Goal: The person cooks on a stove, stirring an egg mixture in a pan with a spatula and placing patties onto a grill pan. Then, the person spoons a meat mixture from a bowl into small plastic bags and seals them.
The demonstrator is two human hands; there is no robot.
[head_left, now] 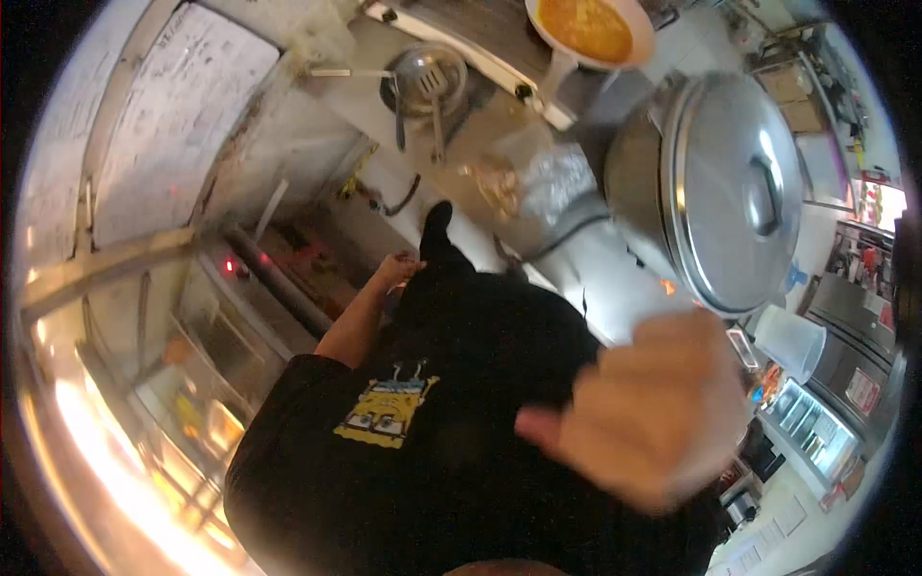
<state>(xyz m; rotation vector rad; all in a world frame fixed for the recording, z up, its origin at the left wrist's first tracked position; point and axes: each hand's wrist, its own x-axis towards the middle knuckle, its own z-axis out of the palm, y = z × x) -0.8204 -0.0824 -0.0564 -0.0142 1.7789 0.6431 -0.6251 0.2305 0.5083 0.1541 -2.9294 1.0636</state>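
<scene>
My right hand point(663, 413) is raised close to the camera and blurred. Its fingers are curled in and the thumb stands apart; I see nothing in it. Lower down, my left hand point(399, 272) is beside the black clothing point(480, 365) on my body, its fingers bent inward. What they hold, if anything, is too small to make out. Beyond my body, a slotted turner point(435, 110) lies across a round metal pan point(420, 72) on the counter. A crumpled clear plastic bag point(557, 182) rests near the large lidded metal pot point(735, 192).
A white pan point(639, 34) of orange-yellow food point(586, 27) sits on the cooktop at the top. Small flames point(668, 286) show beneath the big pot. A white bucket point(789, 338) stands at right; a whiteboard point(187, 115) with writing hangs at left.
</scene>
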